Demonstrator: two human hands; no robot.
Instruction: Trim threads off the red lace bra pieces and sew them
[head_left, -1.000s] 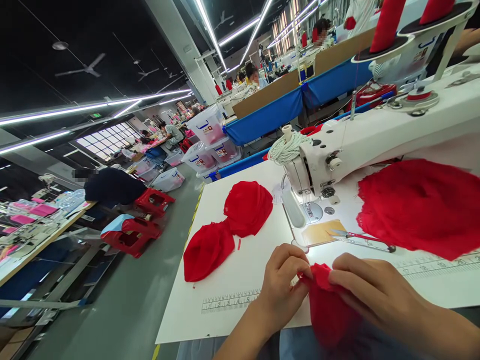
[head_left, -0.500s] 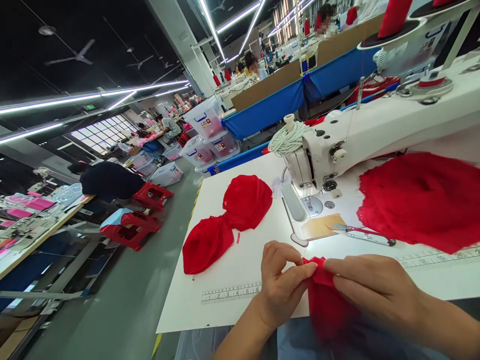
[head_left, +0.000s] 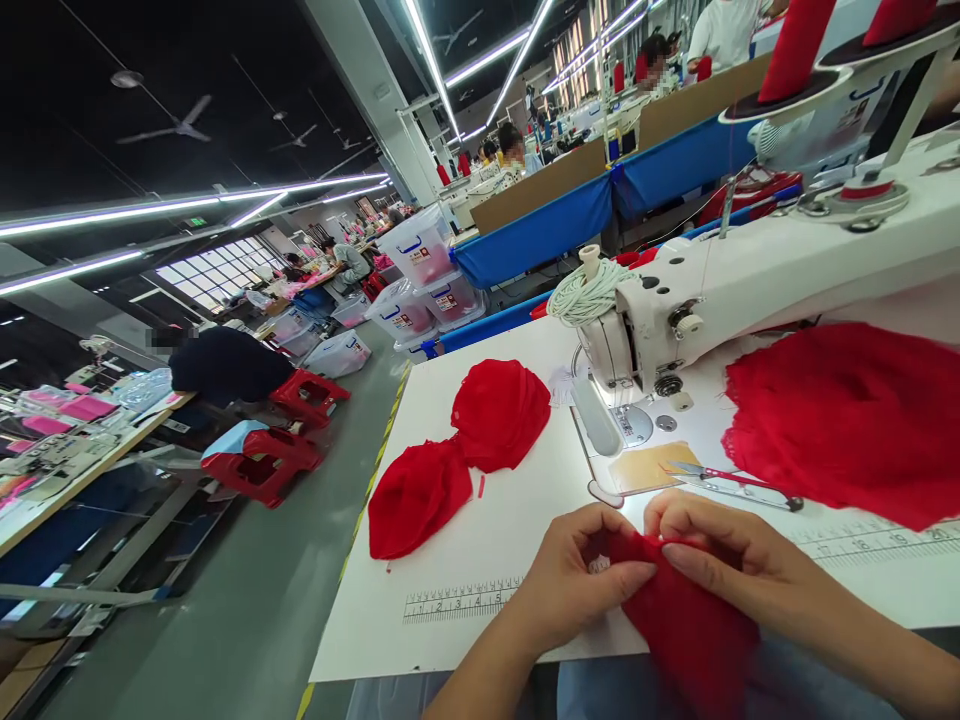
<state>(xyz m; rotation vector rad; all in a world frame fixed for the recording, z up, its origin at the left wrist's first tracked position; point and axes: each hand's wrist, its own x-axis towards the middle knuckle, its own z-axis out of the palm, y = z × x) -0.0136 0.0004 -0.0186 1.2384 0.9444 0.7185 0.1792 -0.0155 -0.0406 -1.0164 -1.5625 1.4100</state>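
Both hands pinch the upper edge of a piece of red fabric (head_left: 694, 630) at the front edge of the sewing table, and its lower part hangs down over my lap. My left hand (head_left: 574, 580) is closed on the left part of that edge, thumb against fingers. Close beside it, my right hand (head_left: 727, 555) grips the cloth with thumb and fingertips. Just beyond them lie thread snips (head_left: 739, 482) with red on the handle, partly over a tan card (head_left: 649, 465). The white sewing machine (head_left: 637, 330) stands behind, its needle area lit.
Two stacks of red cup-shaped pieces (head_left: 501, 412) lie on the left of the white tabletop (head_left: 420, 640). A heap of red fabric (head_left: 840, 420) sits at right under the machine arm. Left across the aisle are red stools (head_left: 259, 460) and a seated co-worker (head_left: 229, 365).
My fingers have shifted along the cloth's edge, with my right hand's fingers now curled more and both thumbs close together. The view has tilted slightly.
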